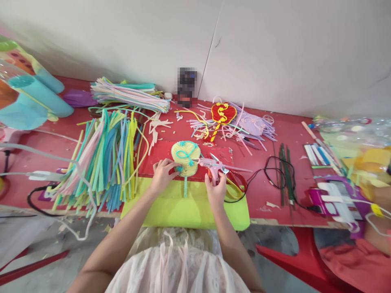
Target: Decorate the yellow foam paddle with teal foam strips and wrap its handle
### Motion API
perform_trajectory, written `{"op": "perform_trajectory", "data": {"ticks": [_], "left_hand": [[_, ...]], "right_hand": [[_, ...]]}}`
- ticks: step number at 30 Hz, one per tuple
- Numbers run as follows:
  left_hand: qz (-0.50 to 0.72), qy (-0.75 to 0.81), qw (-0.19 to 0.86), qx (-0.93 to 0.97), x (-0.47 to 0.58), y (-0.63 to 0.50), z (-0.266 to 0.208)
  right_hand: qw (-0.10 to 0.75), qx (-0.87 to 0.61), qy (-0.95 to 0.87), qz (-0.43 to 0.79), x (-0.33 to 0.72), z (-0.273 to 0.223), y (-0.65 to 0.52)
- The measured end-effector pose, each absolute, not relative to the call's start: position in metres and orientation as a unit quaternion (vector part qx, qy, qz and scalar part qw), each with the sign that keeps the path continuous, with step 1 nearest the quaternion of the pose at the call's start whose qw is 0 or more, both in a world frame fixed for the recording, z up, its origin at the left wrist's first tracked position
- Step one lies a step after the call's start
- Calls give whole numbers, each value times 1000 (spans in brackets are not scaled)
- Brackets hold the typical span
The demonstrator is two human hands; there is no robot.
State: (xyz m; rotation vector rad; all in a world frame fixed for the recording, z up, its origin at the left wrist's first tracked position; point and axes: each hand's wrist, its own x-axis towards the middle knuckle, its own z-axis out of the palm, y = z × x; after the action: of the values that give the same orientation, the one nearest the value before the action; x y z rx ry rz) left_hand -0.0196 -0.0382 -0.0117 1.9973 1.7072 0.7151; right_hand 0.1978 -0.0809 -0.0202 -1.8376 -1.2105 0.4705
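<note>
Red table (pixel 259 191) spans most of frame's mid, L to R. Lime mat (pixel 171 207), btm ctr, juts past table's front edge. Big bundle of fuzzy stems (pixel 104 162) at L of frame, mixed pastels. Yellow fan-shaped piece (pixel 185 164) w/ teal loop lies at ctr, teal stem pointing down over mat. Scissors (pixel 245 182), just R of ctr, red & yellow handles, partly behind pink glue gun (pixel 214 165). Red fan-shaped piece (pixel 222 114) w/ yellow trim, a bit up & R of ctr. L hand (pixel 164 175), L of ctr: fingers bent, small gap to thumb, tips at yellow piece's lower-L edge; can't tell if gripping. R hand (pixel 216 191), R of ctr: fingers closed round glue gun's grip, nozzle by yellow piece's R edge.
</note>
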Motion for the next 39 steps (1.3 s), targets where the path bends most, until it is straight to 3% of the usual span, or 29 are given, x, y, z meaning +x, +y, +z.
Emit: {"op": "perform_trajectory", "data": {"ticks": [22, 39], "left_hand": [[287, 620, 191, 705, -18, -41, -13], [312, 616, 160, 705, -15, -46, -16]], "right_hand": [[486, -730, -437, 200, 195, -12, -81], [526, -743, -405, 85, 195, -14, -83]]}}
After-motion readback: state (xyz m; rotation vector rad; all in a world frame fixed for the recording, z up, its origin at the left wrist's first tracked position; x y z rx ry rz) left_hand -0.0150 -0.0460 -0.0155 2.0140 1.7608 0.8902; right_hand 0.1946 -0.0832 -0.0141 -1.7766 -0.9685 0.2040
